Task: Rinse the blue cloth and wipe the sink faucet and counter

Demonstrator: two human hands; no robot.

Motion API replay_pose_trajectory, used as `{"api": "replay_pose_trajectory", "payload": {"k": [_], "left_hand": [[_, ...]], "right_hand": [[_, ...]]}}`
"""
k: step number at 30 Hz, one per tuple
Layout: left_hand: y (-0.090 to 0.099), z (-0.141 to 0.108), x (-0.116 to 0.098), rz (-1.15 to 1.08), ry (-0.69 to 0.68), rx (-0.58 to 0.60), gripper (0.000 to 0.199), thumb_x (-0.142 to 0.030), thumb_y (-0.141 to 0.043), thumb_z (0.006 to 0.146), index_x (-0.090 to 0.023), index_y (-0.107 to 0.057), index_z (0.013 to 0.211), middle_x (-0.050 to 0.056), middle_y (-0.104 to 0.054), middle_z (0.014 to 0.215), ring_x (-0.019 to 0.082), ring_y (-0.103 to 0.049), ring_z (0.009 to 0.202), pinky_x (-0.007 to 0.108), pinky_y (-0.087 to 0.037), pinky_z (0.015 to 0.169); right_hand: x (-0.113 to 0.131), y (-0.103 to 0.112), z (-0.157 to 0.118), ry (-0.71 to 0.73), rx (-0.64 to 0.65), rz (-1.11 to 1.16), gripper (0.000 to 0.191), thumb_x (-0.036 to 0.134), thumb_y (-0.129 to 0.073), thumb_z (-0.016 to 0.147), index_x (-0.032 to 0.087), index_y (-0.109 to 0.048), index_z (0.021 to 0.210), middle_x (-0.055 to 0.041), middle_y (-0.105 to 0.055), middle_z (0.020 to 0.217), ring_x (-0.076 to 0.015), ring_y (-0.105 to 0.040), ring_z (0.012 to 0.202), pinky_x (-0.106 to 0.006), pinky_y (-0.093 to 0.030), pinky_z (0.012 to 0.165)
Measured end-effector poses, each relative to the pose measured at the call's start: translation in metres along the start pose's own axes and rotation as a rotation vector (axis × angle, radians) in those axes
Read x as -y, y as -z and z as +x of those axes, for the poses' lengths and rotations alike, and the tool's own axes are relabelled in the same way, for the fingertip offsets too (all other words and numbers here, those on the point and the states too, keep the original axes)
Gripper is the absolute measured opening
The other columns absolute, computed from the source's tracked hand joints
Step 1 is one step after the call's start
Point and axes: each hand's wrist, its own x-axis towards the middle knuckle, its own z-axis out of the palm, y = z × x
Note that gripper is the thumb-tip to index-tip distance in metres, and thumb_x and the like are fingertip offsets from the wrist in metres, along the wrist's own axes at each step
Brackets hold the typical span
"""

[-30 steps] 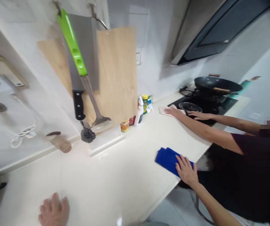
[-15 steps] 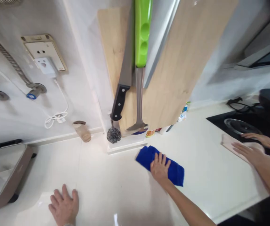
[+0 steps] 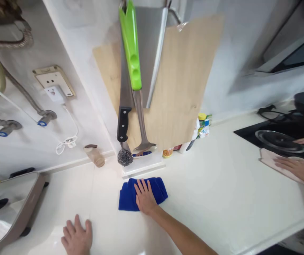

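Note:
A folded blue cloth (image 3: 157, 189) lies on the white countertop (image 3: 194, 191) in front of the hanging utensils. My right hand (image 3: 145, 198) rests flat on this cloth, fingers stretched out, its forearm coming in from the lower right. On the bare counter at lower left, my left hand (image 3: 77, 235) lies palm down with fingers spread, touching nothing else. Nearest to it on the left is a brown-sided appliance with a glass lid (image 3: 21, 212). At the right, another person's hand (image 3: 297, 170) presses a pale pink cloth (image 3: 271, 159) on the counter.
A wooden board (image 3: 181, 78), a green-handled spatula (image 3: 133, 60), a black-handled knife (image 3: 123, 124) and a steel scourer (image 3: 125, 157) hang ahead. A black cooktop (image 3: 250, 132) is at the right. A small brownish cup (image 3: 96, 157) stands by the wall below a socket (image 3: 53, 83).
My right hand has slid the blue cloth leftward along the counter. My left hand remains flat on the counter. The other person's hands have shifted slightly right. The view has tilted.

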Motion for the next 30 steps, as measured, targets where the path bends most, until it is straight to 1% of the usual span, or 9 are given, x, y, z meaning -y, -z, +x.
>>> {"api": "replay_pose_trajectory", "payload": {"k": [3, 8, 15, 17, 19, 21, 24, 26, 30], "left_hand": [[0.0, 0.0, 0.002, -0.012, -0.013, -0.016, 0.077, -0.058, -0.023, 0.088, -0.012, -0.037, 0.148, 0.024, -0.029, 0.158, 0.043, -0.023, 0.148, 0.06, -0.021, 0.118], [0.003, 0.001, 0.002, -0.005, -0.039, -0.025, 0.078, -0.058, -0.021, 0.088, -0.011, -0.038, 0.147, 0.024, -0.031, 0.156, 0.042, -0.025, 0.146, 0.059, -0.023, 0.117], [0.008, 0.0, -0.001, 0.02, -0.054, -0.029, 0.077, -0.058, -0.022, 0.086, -0.01, -0.042, 0.144, 0.025, -0.041, 0.146, 0.042, -0.032, 0.14, 0.057, -0.028, 0.112], [0.006, 0.001, 0.0, 0.008, -0.058, -0.031, 0.076, -0.057, -0.025, 0.086, -0.01, -0.042, 0.144, 0.025, -0.041, 0.147, 0.043, -0.031, 0.14, 0.058, -0.029, 0.111], [0.004, 0.001, 0.001, -0.011, -0.061, -0.031, 0.075, -0.056, -0.027, 0.086, -0.011, -0.041, 0.144, 0.025, -0.039, 0.15, 0.043, -0.03, 0.142, 0.06, -0.029, 0.11], [0.001, 0.001, 0.002, -0.026, -0.063, -0.032, 0.074, -0.055, -0.029, 0.085, -0.011, -0.04, 0.144, 0.025, -0.037, 0.152, 0.043, -0.029, 0.142, 0.061, -0.029, 0.109], [0.001, 0.001, 0.001, -0.021, -0.067, -0.031, 0.075, -0.055, -0.03, 0.085, -0.011, -0.041, 0.144, 0.026, -0.038, 0.15, 0.044, -0.03, 0.141, 0.061, -0.029, 0.108], [0.003, 0.001, -0.001, -0.01, -0.067, -0.027, 0.075, -0.056, -0.028, 0.085, -0.01, -0.041, 0.143, 0.026, -0.04, 0.147, 0.044, -0.033, 0.139, 0.06, -0.03, 0.108], [0.008, 0.0, -0.005, 0.012, -0.066, -0.011, 0.077, -0.057, -0.025, 0.084, -0.009, -0.041, 0.144, 0.026, -0.042, 0.145, 0.045, -0.035, 0.137, 0.06, -0.033, 0.106]], "right_hand": [[-0.009, 0.0, -0.028, 0.034, -0.036, -0.021, 0.06, 0.038, -0.032, 0.098, 0.02, -0.025, 0.154, -0.0087, -0.018, 0.163, -0.0331, -0.013, 0.151, -0.062, -0.011, 0.123], [-0.032, 0.003, -0.093, 0.029, -0.142, -0.074, 0.062, 0.029, -0.036, 0.096, 0.028, -0.019, 0.155, -0.0029, -0.023, 0.163, -0.0277, -0.02, 0.15, -0.058, -0.013, 0.124], [-0.107, 0.032, -0.179, 0.01, -0.178, -0.238, 0.061, 0.025, -0.034, 0.096, 0.032, -0.02, 0.154, -0.0019, -0.033, 0.159, -0.0234, -0.028, 0.147, -0.06, -0.009, 0.123], [-0.129, 0.04, -0.202, -0.103, -0.248, -0.281, 0.061, 0.034, -0.037, 0.096, 0.029, -0.021, 0.155, -0.0053, -0.033, 0.159, -0.0253, -0.027, 0.148, -0.06, -0.013, 0.123], [-0.142, 0.045, -0.22, -0.316, -0.361, -0.291, 0.067, 0.046, -0.04, 0.095, 0.022, -0.022, 0.155, -0.0118, -0.029, 0.161, -0.0309, -0.022, 0.149, -0.061, -0.018, 0.121], [-0.144, 0.047, -0.228, -0.547, -0.438, -0.251, 0.071, 0.054, -0.036, 0.094, 0.018, -0.023, 0.155, -0.0162, -0.025, 0.161, -0.0364, -0.015, 0.15, -0.065, -0.022, 0.118], [-0.125, 0.036, -0.22, -0.739, -0.406, -0.165, 0.071, 0.057, -0.028, 0.095, 0.019, -0.023, 0.154, -0.0172, -0.026, 0.16, -0.0408, -0.016, 0.149, -0.068, -0.028, 0.112], [-0.104, 0.021, -0.204, -0.753, -0.342, -0.182, 0.074, 0.061, -0.032, 0.093, 0.02, -0.026, 0.154, -0.019, -0.026, 0.16, -0.0449, -0.018, 0.147, -0.071, -0.025, 0.111], [-0.076, -0.004, -0.174, -0.648, -0.305, -0.338, 0.075, 0.059, -0.047, 0.087, 0.021, -0.035, 0.151, -0.0212, -0.015, 0.163, -0.0523, -0.006, 0.147, -0.077, -0.01, 0.111]]}}
